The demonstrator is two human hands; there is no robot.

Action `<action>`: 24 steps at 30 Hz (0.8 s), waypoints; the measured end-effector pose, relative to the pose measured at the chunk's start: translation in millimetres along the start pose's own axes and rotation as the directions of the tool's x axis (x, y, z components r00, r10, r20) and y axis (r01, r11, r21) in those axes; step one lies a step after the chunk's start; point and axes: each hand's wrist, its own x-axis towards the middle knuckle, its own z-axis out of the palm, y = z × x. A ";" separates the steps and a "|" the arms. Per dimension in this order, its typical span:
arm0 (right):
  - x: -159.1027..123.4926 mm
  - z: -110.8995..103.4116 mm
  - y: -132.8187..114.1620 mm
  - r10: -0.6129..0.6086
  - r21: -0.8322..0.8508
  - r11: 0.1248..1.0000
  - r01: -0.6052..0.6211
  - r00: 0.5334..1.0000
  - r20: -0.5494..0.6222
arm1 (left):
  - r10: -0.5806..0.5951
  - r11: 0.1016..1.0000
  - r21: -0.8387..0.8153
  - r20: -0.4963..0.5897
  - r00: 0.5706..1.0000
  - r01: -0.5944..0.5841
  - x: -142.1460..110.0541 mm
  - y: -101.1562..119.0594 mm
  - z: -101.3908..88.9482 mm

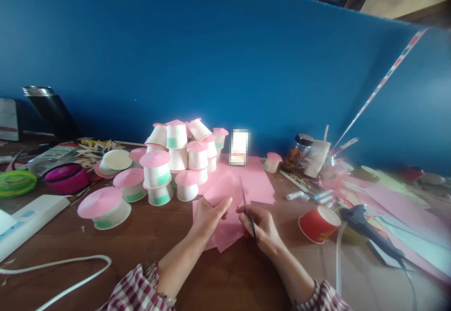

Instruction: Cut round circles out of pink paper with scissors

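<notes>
My left hand (211, 214) is closed on a sheet of pink paper (223, 189), with the thumb lying along its top. In my right hand (262, 226) is a pair of scissors (251, 219), its blades pointing up and away from me beside the sheet. More pink paper (259, 179) lies flat on the table under and behind both hands. To the left stand several white paper cups with pink cone tops (155, 167), some stacked on one another. Whether the blades touch the held sheet I cannot tell.
A red paper cup (319, 224) and a hot glue gun (369, 231) lie at the right, near coloured paper sheets (405, 207). A lidded jar (299, 151) stands by the blue wall. At the left are a power strip (35, 221), a white cable (70, 261) and a black flask (52, 111).
</notes>
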 end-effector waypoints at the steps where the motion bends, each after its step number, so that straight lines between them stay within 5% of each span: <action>1: 0.0 0.1 0.0 0.000 0.001 1.000 0.000 1.000 0.002 | 0.000 1.000 -0.005 -0.002 1.000 0.000 0.0 0.2 0.2; 24: -0.3 0.0 -3.4 0.026 0.017 1.000 -0.027 1.000 0.017 | -0.008 1.000 0.004 -0.032 0.999 0.008 0.4 -3.3 0.8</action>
